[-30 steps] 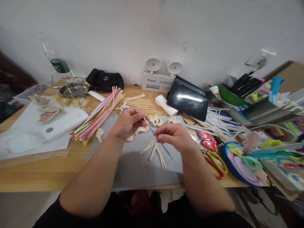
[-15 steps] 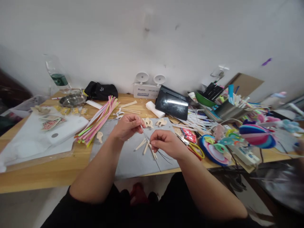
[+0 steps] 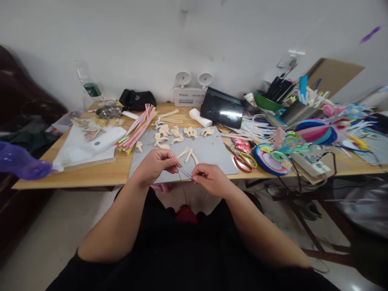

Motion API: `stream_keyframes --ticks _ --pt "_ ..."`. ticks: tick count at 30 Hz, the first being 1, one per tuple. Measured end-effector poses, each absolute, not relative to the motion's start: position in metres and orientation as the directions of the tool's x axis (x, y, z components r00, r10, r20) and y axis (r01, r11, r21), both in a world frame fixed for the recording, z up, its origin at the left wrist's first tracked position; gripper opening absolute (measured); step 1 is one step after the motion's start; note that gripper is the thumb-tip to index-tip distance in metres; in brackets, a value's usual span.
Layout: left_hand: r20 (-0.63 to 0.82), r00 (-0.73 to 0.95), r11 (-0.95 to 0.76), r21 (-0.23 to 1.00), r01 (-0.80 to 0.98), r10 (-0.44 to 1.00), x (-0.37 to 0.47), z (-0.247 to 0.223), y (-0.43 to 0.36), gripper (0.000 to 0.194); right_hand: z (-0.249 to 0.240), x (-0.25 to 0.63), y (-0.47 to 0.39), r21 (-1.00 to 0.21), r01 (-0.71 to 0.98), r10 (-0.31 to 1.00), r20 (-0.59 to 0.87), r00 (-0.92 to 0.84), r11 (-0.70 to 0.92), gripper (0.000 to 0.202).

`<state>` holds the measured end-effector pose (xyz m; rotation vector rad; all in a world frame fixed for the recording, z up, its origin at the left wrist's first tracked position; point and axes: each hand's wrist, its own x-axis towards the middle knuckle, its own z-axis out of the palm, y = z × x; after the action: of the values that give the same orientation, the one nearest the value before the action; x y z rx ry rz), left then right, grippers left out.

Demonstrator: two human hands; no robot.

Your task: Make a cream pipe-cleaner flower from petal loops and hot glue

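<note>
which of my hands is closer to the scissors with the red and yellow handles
Right. Your right hand is just left of and below the scissors; your left hand is farther left, over the grey mat.

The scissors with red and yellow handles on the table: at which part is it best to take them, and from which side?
Probably grip the scissors by the handle loops, coming from the near table edge with the right hand. The loops point toward the person; the blades point away, toward the red packets.
</note>
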<state>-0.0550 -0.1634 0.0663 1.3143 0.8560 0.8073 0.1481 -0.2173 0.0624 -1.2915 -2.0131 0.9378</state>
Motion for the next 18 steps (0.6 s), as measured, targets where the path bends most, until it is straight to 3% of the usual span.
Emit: stream_keyframes --ticks 3,5,9,12,14,18 --pt "-0.094 0.415 0.076 0.995 0.061 0.905 -0.054 0.067 -0.179 0.018 0.061 0.151 -0.228 -0.729 0.592 0.922 0.141 -0.361 0.343 0.01" --pt "-0.089 0.382 0.055 0.994 0.1 0.92 -0.052 0.069 -0.187 0.017 0.058 0.152 -0.235 -0.759 0.565 0.927 0.132 -0.351 0.322 0.009" --pt "-0.049 0.376 -0.008 0.989 0.149 0.925 -0.046 0.072 -0.199 0.016 0.051 0.153 -0.248 -0.976 0.219 0.914 -0.08 -0.398 0.011 0.006" --pt "-0.052 0.389 -0.007 0.989 0.147 0.92 -0.041 0.072 -0.206 0.015 0.045 0.152 -0.258 -0.969 -0.058 0.86 -0.186 -0.476 -0.241 0.01" --pt "-0.058 0.401 0.009 0.992 0.125 0.914 -0.039 0.071 -0.209 0.016 0.04 0.152 -0.263 -0.94 -0.168 0.838 -0.172 -0.517 -0.297 0.013" --pt "-0.087 0.414 0.051 0.994 0.099 0.906 -0.036 0.067 -0.212 0.016 0.028 0.15 -0.269 -0.905 -0.336 0.842 -0.042 -0.537 -0.26 0.015"
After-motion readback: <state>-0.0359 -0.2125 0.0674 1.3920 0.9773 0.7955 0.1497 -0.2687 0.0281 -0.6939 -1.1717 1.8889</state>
